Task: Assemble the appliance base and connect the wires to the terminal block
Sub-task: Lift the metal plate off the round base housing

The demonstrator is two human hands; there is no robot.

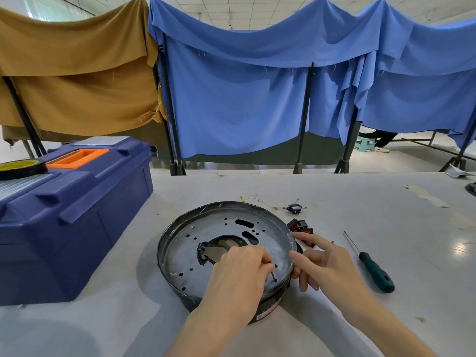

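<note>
Seating a small metal screw [273,276] into a hole near the front-right edge of the round grey metal appliance base [206,243], mid white counter [386,202]. Pinched upright in left hand [239,274], probably to start the thread by finger. Braced against rotation by right hand [324,264], clasping the rim with fingers curled on the outer wall. Parked just right for tightening: green-handled screwdriver [377,273]. Behind the rim, red rocker switches [300,226]; well left, blue plastic toolbox [77,215].
</note>
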